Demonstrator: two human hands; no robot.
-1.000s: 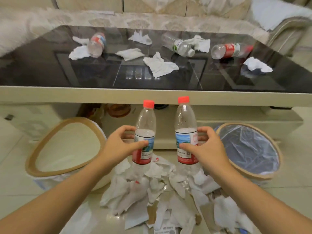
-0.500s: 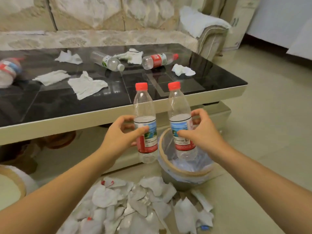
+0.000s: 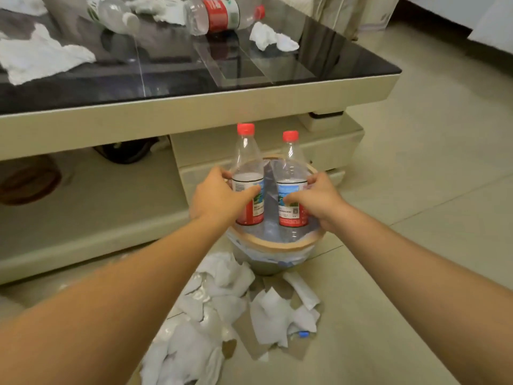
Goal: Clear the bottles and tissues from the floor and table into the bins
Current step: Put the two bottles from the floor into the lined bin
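Two red-capped bottles, left bottle (image 3: 248,187) gripped in left hand (image 3: 219,197), right bottle (image 3: 291,195) in right hand (image 3: 319,200), upright over lined bin (image 3: 277,243): best lowered inside rim, then released (tissues (image 3: 222,307) remaining on floor).

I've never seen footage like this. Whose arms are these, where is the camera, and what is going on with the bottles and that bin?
There is no machine here: a person wears a camera on the head, looking down at their own arms. The left hand grips one red-capped bottle and the right hand grips another bottle, both upright over a bin lined with a plastic bag. Crumpled tissues litter the floor in front of it. On the dark glass table lie two more bottles and several tissues.
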